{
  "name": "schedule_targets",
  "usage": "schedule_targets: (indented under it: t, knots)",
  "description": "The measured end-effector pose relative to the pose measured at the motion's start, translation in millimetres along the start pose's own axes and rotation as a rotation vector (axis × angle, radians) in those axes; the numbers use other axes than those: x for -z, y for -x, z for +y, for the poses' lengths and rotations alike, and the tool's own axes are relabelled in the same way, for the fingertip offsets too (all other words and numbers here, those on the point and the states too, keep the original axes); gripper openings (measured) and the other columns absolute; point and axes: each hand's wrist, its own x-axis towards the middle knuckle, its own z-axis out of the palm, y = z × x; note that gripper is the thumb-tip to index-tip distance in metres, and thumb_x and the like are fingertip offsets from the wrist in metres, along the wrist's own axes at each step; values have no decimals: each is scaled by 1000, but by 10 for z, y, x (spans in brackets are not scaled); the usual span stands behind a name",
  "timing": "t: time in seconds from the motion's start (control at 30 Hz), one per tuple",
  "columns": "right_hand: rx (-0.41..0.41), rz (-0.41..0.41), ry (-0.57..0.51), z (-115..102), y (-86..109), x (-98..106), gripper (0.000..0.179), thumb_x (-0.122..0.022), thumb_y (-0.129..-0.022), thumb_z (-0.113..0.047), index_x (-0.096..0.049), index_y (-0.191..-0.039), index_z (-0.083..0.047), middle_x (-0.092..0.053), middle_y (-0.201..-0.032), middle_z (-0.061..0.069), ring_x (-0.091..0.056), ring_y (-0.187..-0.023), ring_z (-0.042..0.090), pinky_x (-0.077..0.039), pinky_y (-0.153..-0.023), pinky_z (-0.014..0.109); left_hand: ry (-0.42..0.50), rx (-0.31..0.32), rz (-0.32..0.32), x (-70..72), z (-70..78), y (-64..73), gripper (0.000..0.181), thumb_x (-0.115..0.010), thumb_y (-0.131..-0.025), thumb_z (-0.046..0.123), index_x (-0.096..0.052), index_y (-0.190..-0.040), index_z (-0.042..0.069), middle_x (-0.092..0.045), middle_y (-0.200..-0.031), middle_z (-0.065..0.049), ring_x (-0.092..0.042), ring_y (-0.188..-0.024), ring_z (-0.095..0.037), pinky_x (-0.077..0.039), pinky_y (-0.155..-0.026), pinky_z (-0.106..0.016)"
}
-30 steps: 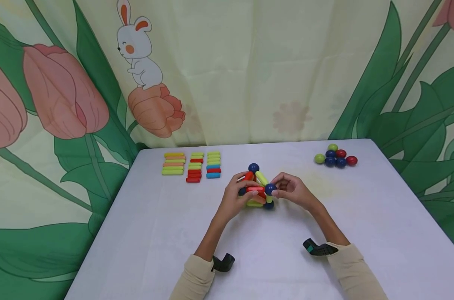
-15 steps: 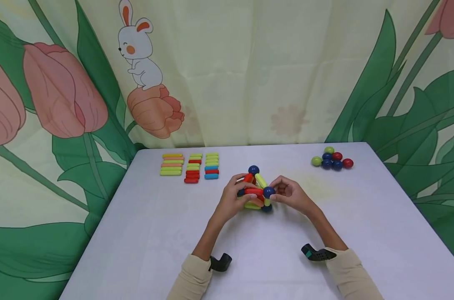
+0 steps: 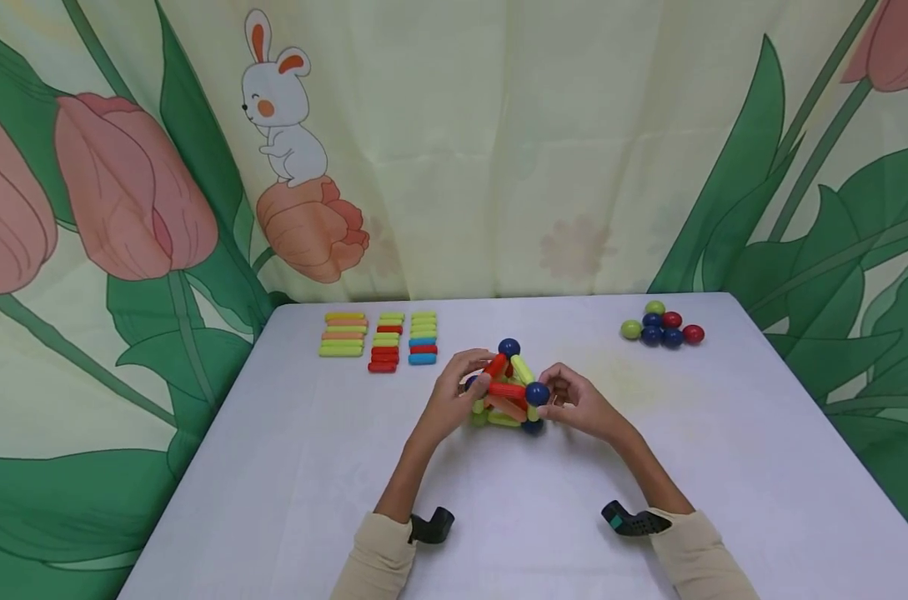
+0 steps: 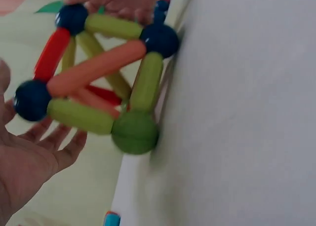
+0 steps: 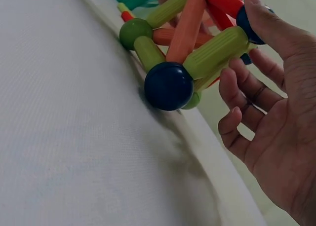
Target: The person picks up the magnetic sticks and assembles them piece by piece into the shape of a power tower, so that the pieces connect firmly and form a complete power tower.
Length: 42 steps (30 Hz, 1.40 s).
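Observation:
Between both hands stands a ball-and-stick frame [image 3: 508, 391], built of chunky red, orange and yellow-green rods joined by dark blue and green balls. My left hand [image 3: 448, 398] holds its left side, thumb and fingers around a blue corner ball [image 4: 32, 100]. On the other side my right hand [image 3: 584, 406] pinches the upper right blue ball [image 3: 537, 394], its thumb on that ball in the right wrist view and the other fingers loosely bent. Low on the frame, a green ball [image 4: 136, 132] sits close over the white tabletop. Another blue ball [image 3: 509, 347] tops the frame.
Loose rods [image 3: 383, 342] lie in three columns at the back left of the table [image 3: 273, 483]. At the back right is a cluster of green, blue and red balls [image 3: 662, 325]. A printed curtain [image 3: 454, 167] hangs behind the table's far edge.
My left hand has drawn back to the left, uncovering more of the front red rod. My right hand stays at the blue ball, its thumb lower. The head view has tilted slightly.

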Motion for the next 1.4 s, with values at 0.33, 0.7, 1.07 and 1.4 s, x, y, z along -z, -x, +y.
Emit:
schedule_targets:
  t: [0.33, 0.7, 1.07, 1.4]
  knots:
    - [-87, -120, 380, 141, 0, -98, 40, -80, -80, -37, -53, -100, -16, -54, -77, -4, -49, -71, 10, -43, -58, 23, -512, 222, 203, 437, -403, -110, 26, -66, -93, 19, -67, -118, 11, -56, -132, -9, -49, -125, -30, -50, -99, -44]
    - [-102, -120, 406, 123, 37, -153, 38, -80, -80, -37, -59, -105, -16, -54, -80, -5, -50, -75, 12, -43, -61, 24, -1046, 228, 95, 451, -518, -134, 52, -78, -83, 21, -59, -130, 9, -59, -127, -13, -58, -107, -31, -57, -80, -43]
    - [-112, -126, 418, 95, 41, -156, 39, -78, -82, -37, -58, -108, -15, -55, -80, -4, -51, -75, 12, -44, -61, 23, -1081, 325, 76, 357, -495, -220, 48, -77, -84, 34, -65, -124, 11, -61, -124, -14, -58, -109, -28, -58, -82, -42]
    - [-143, -133, 405, 92, 45, -168, 41, -77, -83, -38, -59, -110, -13, -55, -82, -3, -51, -77, 15, -43, -61, 24, -367, 235, 150, 327, -305, -397, 27, -71, -90, 25, -70, -110, 6, -69, -99, -9, -63, -93, -23, -55, -80, -35]
